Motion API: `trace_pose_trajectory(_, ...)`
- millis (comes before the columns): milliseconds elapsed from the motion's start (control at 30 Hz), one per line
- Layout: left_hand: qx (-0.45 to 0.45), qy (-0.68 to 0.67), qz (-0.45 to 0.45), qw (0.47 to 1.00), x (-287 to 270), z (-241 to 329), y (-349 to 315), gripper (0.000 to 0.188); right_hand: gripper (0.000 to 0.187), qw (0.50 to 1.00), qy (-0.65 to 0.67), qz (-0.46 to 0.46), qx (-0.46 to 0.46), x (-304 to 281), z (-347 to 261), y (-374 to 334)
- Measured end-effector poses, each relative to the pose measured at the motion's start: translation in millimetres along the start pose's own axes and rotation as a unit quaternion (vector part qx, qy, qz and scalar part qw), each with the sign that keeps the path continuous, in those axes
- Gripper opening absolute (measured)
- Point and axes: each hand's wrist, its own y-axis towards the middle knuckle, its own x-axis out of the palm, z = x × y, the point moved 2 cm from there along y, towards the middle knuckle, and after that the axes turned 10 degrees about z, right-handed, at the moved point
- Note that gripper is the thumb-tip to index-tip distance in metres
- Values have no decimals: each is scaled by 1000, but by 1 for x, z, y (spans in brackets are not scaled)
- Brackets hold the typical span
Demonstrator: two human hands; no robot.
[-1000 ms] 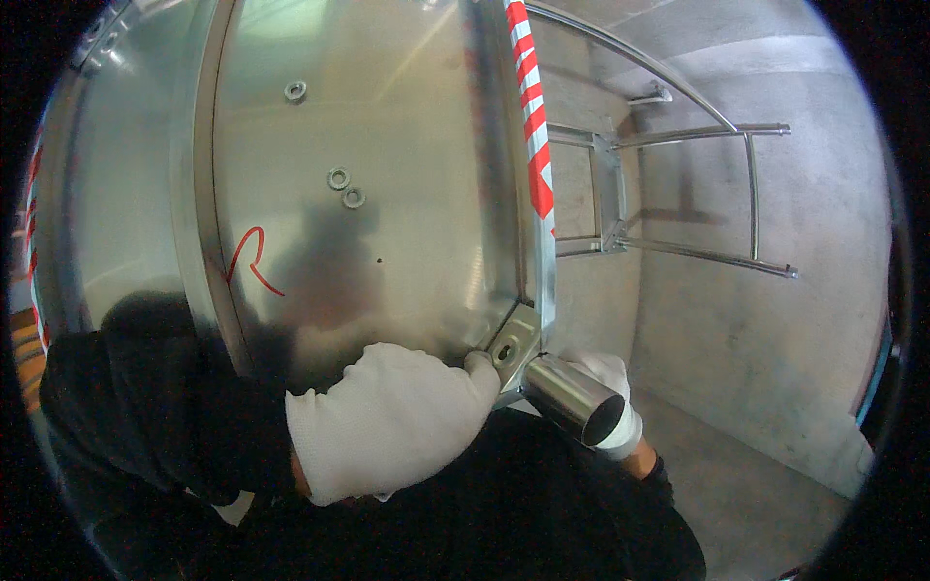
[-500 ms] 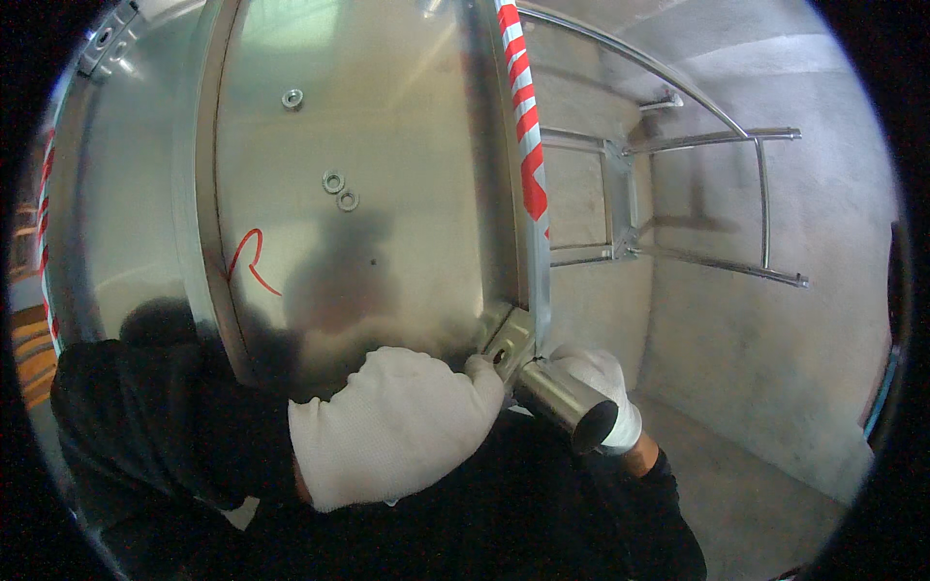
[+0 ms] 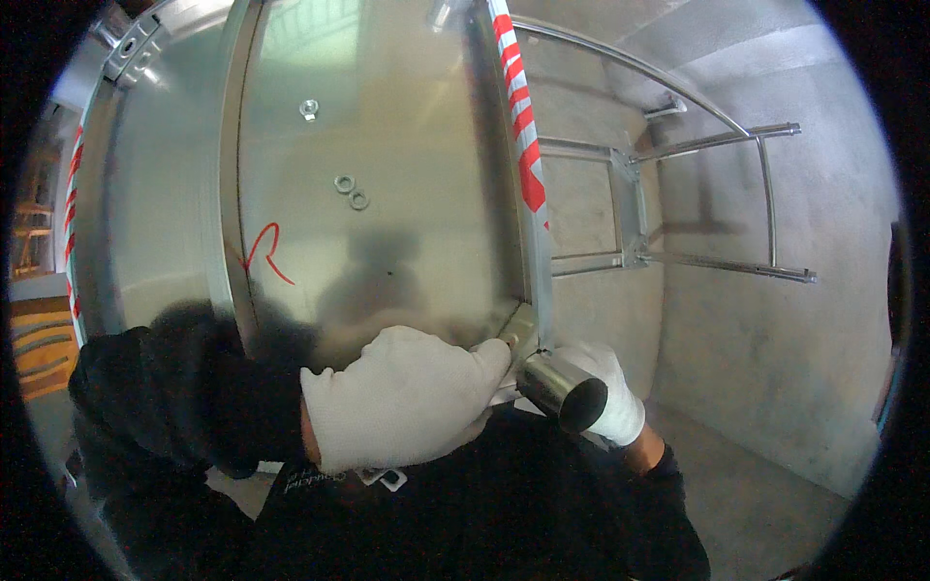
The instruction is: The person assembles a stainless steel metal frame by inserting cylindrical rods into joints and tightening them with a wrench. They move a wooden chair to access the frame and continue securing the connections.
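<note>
- Steel tube is sitting toward five o'clock, likely handling stiff and slick, mid-barrel inviting grip.
- Right hand is resting alongside; left hand is touching the bracket; pinches are hiding, can't tell.

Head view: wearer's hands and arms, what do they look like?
Left hand and right hand: white, fine-knit fabric gloves. Both arms: long black sleeves, loose and creased on the left. A strip of bare wrist shows between each glove and sleeve.
</note>
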Motion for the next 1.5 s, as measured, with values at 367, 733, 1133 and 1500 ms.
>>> trace_pose_trajectory(367,90,173,53,979,6,2,-17,31,27,999,22,15,-33,-6,-4,6)
trace_pose_trajectory(733,109,156,59,980,10,-5,-11,29,34,999,-23,11,-23,0,13,-13)
trace_pose_trajectory(1133,108,197,77,971,11,-4,-20,30,48,994,-102,25,-7,6,-6,-12)
trace_pose_trajectory(1500,14,-68,117,991,-2,-6,-14,59,42,969,84,73,222,12,-2,3)
